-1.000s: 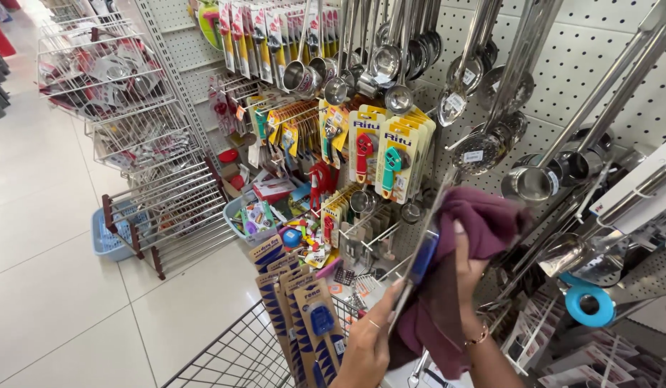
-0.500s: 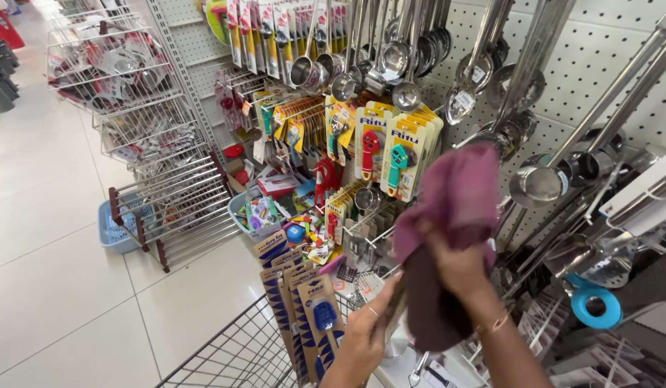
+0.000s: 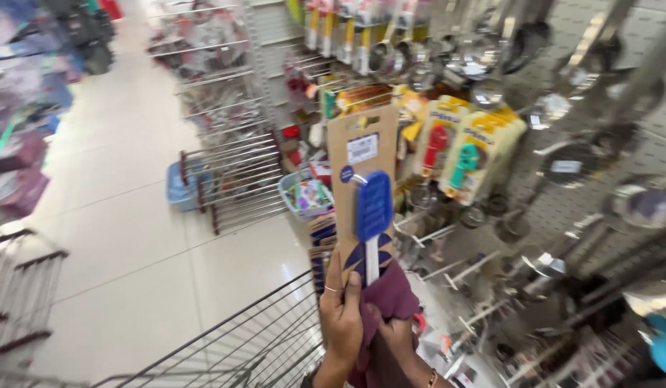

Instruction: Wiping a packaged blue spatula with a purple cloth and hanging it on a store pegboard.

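My left hand [image 3: 340, 316], a ring on one finger, grips the bottom edge of a tall brown cardboard package [image 3: 361, 151] and holds it upright in front of me. A blue-handled kitchen tool [image 3: 374, 205] is fixed to the card's face. Just right of it and slightly lower, my right hand [image 3: 399, 343] clutches a maroon cloth [image 3: 390, 298], which bunches against the base of the card. The cloth hides most of the right hand's fingers. The whole view is blurred by motion.
A wire shopping cart [image 3: 254, 345] is right below my hands. On the right, a pegboard wall [image 3: 563, 108] carries hanging steel ladles, strainers and carded utensils [image 3: 476, 151]. Wire racks [image 3: 232, 179] and a blue basket [image 3: 176, 190] stand on the tiled floor [image 3: 131, 244] to the left.
My right hand with the maroon cloth has dropped from the pegboard hooks to waist height. The carded blue tool is now upright in my left hand, and the view has swung left.
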